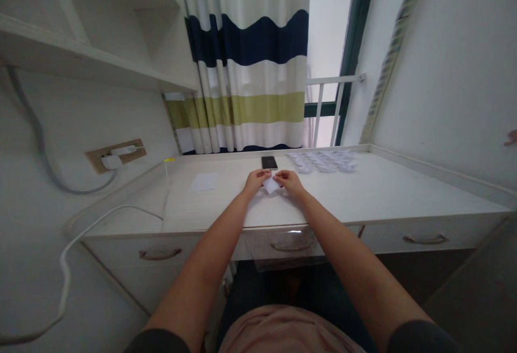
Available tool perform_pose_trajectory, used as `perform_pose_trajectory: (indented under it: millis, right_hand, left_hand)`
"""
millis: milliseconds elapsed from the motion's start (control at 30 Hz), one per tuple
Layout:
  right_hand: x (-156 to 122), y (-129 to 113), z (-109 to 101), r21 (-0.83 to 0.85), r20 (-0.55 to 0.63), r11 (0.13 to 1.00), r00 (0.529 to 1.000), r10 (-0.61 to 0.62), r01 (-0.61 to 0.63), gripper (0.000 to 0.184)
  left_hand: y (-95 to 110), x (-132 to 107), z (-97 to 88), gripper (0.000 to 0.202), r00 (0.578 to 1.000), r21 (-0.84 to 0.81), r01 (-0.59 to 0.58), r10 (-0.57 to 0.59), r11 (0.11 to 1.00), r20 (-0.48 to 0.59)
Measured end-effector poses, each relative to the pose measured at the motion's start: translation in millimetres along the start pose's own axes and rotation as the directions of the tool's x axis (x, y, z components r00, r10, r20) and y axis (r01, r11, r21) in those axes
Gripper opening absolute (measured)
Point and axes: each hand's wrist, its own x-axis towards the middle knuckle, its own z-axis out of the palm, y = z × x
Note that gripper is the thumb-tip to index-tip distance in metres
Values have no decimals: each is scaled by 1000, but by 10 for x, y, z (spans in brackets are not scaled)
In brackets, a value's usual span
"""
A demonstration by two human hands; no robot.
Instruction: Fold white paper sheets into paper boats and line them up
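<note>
paper (271, 185), perhaps folded, partly hidden by fingers (281, 177)

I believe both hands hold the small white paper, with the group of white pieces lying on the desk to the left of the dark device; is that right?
Not quite: the head view shows the group of white pieces to the right of the dark device, on the desk; the left hand and right hand do hold the small white paper.
</note>
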Motion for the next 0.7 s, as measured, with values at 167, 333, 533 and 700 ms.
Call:
perform_pose_trajectory:
  millis: [167, 333, 533, 700]
  right_hand:
    - [7, -5, -36, 26, -103, 999, 994, 28, -26, 32]
    - [-24, -51, -8, 61, -32, 990, 991, 128, -126, 25]
    - [-28, -89, -24, 79, -70, 991, 991, 118, -112, 20]
    - [-43, -96, -33, 210, -41, 971, 992, 123, -112, 25]
  left_hand:
    - [-22, 22, -11, 30, 995, -17, 76, -74, 997, 64]
    - [-13, 30, -30, 27, 999, -17, 44, -44, 999, 12]
    - [-20, 8, -17, 32, 996, -55, 31, -27, 998, 84]
    - [-27, 38, -43, 33, 1000, -88, -22, 24, 996, 17]
